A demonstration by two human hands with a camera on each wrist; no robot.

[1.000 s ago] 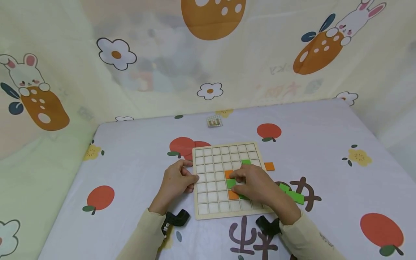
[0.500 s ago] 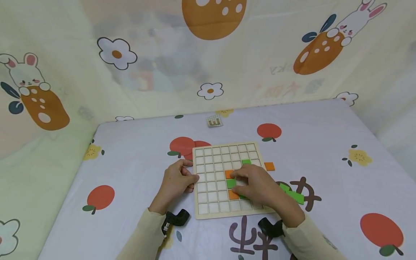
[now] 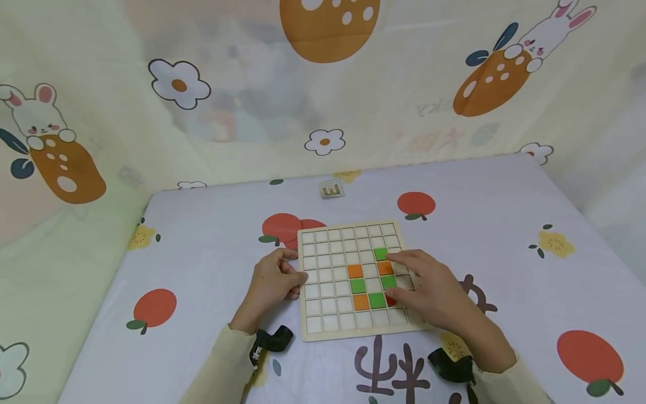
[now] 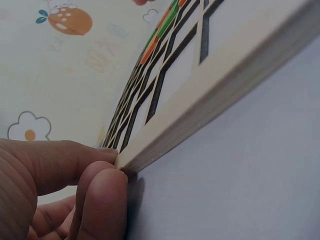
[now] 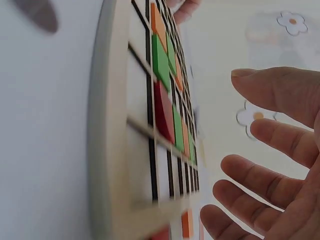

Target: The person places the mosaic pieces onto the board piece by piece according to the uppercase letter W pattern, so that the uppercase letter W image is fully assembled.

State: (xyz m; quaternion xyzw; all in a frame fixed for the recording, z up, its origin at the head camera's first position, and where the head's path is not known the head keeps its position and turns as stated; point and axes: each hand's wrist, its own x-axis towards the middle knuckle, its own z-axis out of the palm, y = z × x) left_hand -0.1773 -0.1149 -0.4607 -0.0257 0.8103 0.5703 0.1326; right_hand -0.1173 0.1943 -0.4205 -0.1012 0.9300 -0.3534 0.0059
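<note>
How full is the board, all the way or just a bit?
Just a bit: the board holds some green squares, orange squares and a red square, but most of its grid is bare.

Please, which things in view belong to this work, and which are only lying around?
Belong to the work:
wooden board, pinched by the left hand
green tiles, orange tiles and red tile on it, beside the right hand
small card, perhaps a pattern guide

Only around it:
printed tablecloth
patterned curtain behind
</note>
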